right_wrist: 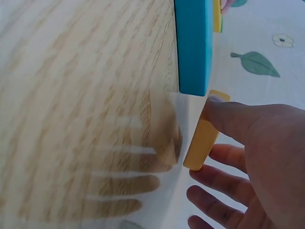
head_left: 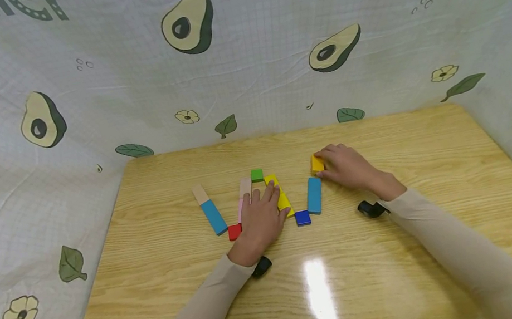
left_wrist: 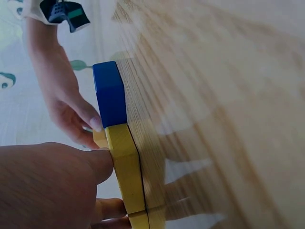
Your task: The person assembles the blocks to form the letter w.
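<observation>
My right hand (head_left: 349, 166) pinches an orange-yellow wooden block (right_wrist: 201, 143) between thumb and fingers, tilted in the right wrist view. It is just past the far end of a light-blue block (head_left: 314, 195). With fingers spread, my left hand (head_left: 261, 216) rests over the middle of the row, thumb and fingertips touching the yellow blocks (head_left: 286, 205). Pale pink blocks (head_left: 245, 187) lie partly hidden under that hand. A dark-blue block (left_wrist: 110, 95) sits between the yellow and light-blue ones, at their near ends.
Further left lie a natural-wood block (head_left: 200, 194), another light-blue block (head_left: 214, 217) and a red block (head_left: 235, 233). A green block (head_left: 257, 175) stands at the top middle. Together the blocks make a zigzag on the wooden table (head_left: 184, 307). A patterned cloth (head_left: 261, 68) hangs behind.
</observation>
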Demonstrator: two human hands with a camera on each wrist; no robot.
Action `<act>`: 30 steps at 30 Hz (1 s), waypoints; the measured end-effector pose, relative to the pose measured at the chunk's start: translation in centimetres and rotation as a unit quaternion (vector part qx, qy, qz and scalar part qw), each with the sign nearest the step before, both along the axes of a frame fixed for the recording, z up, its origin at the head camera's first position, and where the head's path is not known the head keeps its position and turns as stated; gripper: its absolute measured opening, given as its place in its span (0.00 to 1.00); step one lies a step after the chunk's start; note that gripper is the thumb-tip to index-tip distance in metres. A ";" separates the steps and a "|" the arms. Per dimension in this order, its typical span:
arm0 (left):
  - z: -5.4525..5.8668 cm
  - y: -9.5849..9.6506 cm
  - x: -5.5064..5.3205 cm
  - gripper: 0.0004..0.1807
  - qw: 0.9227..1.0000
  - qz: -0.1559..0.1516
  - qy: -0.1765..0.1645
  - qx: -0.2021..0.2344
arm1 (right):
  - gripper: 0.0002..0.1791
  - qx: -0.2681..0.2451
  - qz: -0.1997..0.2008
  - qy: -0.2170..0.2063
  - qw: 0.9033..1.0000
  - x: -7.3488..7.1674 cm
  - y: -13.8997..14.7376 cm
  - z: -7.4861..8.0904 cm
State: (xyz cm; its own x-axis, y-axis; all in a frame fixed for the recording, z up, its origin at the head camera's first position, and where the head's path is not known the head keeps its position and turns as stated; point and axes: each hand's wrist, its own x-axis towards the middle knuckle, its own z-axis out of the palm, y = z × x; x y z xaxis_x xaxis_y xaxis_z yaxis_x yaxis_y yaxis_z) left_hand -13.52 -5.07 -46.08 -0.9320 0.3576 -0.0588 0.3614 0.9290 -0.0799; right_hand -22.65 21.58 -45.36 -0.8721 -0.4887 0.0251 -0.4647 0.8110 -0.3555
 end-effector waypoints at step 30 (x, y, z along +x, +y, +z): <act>0.3 0.1 0.2 0.36 1.000 0.002 -0.005 0.002 | 0.25 0.005 0.015 0.009 1.000 0.3 -0.5 -0.1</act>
